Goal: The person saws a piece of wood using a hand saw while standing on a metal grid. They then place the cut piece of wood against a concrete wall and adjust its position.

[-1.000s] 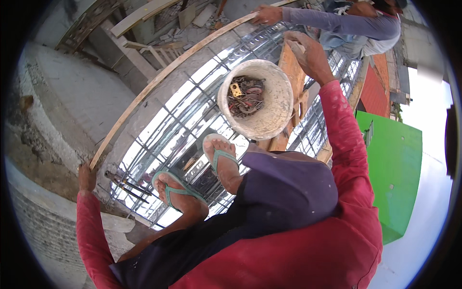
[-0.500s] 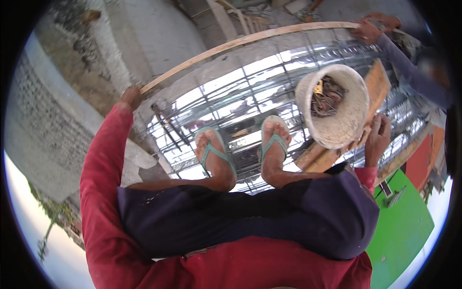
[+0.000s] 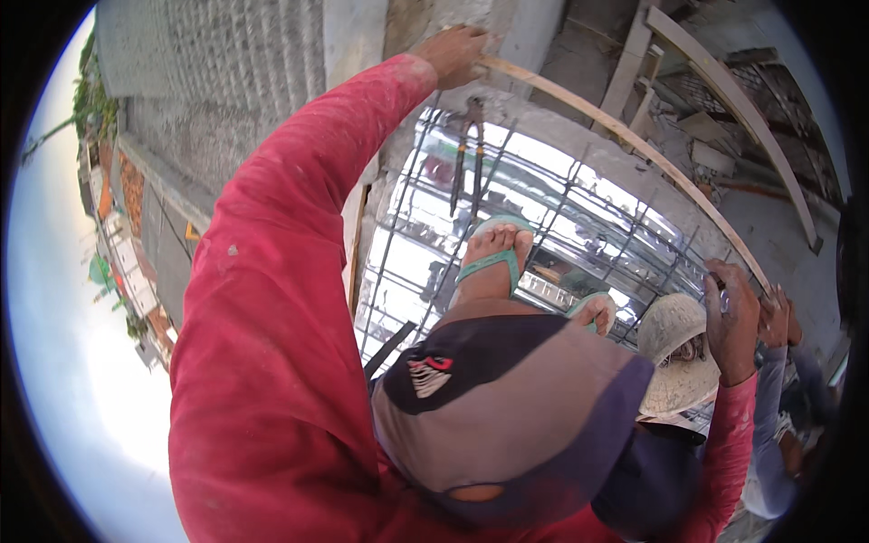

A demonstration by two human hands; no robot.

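Long thin wooden strip (image 3: 634, 149), arcing from top centre down to the right edge of the frame, grasped at its upper end by the clenched left hand (image 3: 457, 52) and far down its length by the right hand (image 3: 731, 312), fingers curled over it. Likely light and springy, bending under its own span, so best held wide apart at both ends as here. Counted: one strip in hand, one pale bucket (image 3: 674, 366) at lower right, two sandalled feet on steel rebar mesh (image 3: 561, 208), one pair of pliers (image 3: 466, 154).
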